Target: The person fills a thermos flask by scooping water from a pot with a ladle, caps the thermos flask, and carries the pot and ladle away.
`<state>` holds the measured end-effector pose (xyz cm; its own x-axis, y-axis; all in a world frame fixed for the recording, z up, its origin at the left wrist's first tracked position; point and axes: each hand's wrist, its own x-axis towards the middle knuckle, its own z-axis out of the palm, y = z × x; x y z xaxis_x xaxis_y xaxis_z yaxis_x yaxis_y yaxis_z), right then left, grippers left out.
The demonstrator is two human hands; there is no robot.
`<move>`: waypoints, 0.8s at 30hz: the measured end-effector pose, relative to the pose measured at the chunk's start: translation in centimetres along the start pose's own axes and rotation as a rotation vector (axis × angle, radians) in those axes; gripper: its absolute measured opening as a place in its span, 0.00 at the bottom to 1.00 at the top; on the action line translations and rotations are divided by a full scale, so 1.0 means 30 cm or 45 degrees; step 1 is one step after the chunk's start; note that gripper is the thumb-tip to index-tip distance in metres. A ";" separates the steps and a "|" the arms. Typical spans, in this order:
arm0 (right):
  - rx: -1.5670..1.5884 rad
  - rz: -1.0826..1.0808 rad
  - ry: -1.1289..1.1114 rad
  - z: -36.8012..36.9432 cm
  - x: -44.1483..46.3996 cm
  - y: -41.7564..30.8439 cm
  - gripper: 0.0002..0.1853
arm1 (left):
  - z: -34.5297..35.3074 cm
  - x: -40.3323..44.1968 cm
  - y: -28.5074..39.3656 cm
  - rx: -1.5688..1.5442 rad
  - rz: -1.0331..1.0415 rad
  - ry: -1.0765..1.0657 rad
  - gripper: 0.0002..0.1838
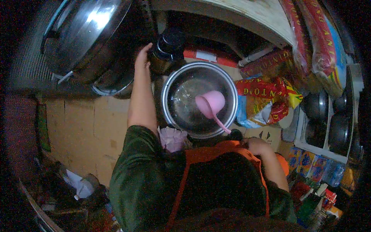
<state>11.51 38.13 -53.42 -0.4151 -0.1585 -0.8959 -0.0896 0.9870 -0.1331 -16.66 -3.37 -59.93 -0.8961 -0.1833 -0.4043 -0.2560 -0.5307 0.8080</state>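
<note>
My left hand (143,58) reaches forward beside a dark, rounded container (169,45). One finger or the thumb points up; the others are lost in shadow, so I cannot tell whether they touch it. Close to my waist, my right hand (256,146) is curled at the orange edge of my apron (228,147). What lies in its fingers, if anything, is hidden. Between my arms stands a large round metal pot (165,98), seemingly with clear liquid inside. A pink dipper (210,103) rests in it, its handle over the near right rim.
A big shiny metal pot (92,29) stands at the upper left. Red and yellow printed sacks (266,94) lie right of the round pot, with more sacks (317,42) above. Flattened cardboard (83,129) covers the left floor. Dark containers (315,106) fill a rack at far right.
</note>
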 end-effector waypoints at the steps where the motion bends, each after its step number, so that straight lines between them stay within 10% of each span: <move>1: 0.016 0.022 0.003 -0.011 -0.004 -0.011 0.28 | 0.001 0.007 0.002 0.064 -0.015 0.109 0.24; 14: -0.233 -0.181 0.248 -0.095 0.138 -0.099 0.19 | -0.164 0.325 -0.091 1.201 0.520 0.225 0.30; 17: -0.210 -0.348 0.676 -0.070 0.275 -0.091 0.16 | -0.035 -0.140 0.010 1.322 0.685 0.241 0.28; 20: -0.232 -0.588 1.051 -0.061 0.441 -0.080 0.13 | -0.055 -0.527 0.039 1.283 0.588 -0.475 0.21; 24: -0.411 -0.434 0.761 -0.131 0.429 -0.148 0.12 | -0.091 -1.007 0.034 1.888 0.835 -0.431 0.16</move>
<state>2.99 31.61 -62.70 -0.7286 -0.5307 -0.4330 -0.5232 0.8392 -0.1483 11.15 -0.62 -48.07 -0.9665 0.2390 0.0933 0.2500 0.7956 0.5518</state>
